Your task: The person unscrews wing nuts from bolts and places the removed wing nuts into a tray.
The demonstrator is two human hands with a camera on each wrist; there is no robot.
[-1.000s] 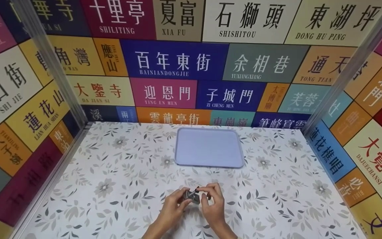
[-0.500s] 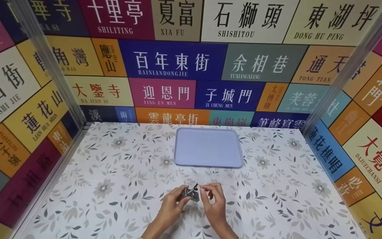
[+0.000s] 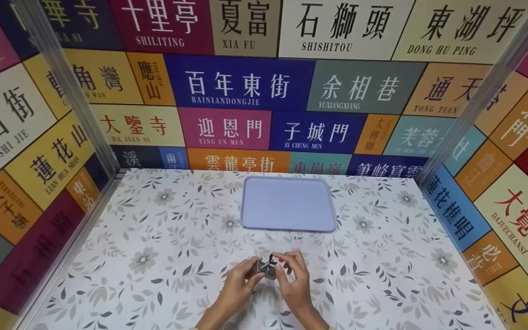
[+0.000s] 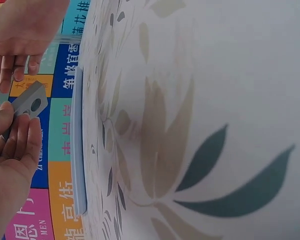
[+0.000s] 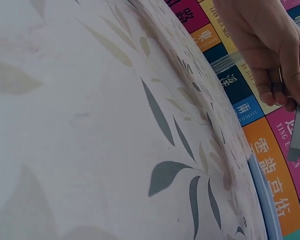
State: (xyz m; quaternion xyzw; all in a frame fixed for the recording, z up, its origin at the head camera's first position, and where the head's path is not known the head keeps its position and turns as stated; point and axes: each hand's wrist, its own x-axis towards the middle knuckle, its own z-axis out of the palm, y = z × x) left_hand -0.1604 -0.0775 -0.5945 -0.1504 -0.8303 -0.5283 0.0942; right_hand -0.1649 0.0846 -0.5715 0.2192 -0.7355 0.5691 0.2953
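Note:
A small grey metal block point(image 3: 268, 269), with a slim rod and a dark piece point(image 3: 271, 258) at its upper end, is held above the table in the head view. My left hand point(image 3: 241, 277) grips its left side between thumb and fingers. At its right is my right hand point(image 3: 295, 279), fingers bent, the index fingertip at the dark piece; whether it pinches it is unclear. The left wrist view shows a round hole in the metal block point(image 4: 34, 102). In the right wrist view the left hand point(image 5: 275, 55) holds the metal block point(image 5: 297, 132), partly cut off by the frame edge.
A pale lilac tray point(image 3: 289, 204) lies on the table beyond the hands. A floral cloth point(image 3: 190, 243) covers the tabletop. Panels with printed place names point(image 3: 241, 82) enclose the back and both sides, with clear strips point(image 3: 80, 91) at the corners.
The right fingers drew slightly away from the dark piece half a second ago and are back at it now. That piece now stands more upright. The left hand keeps its grip.

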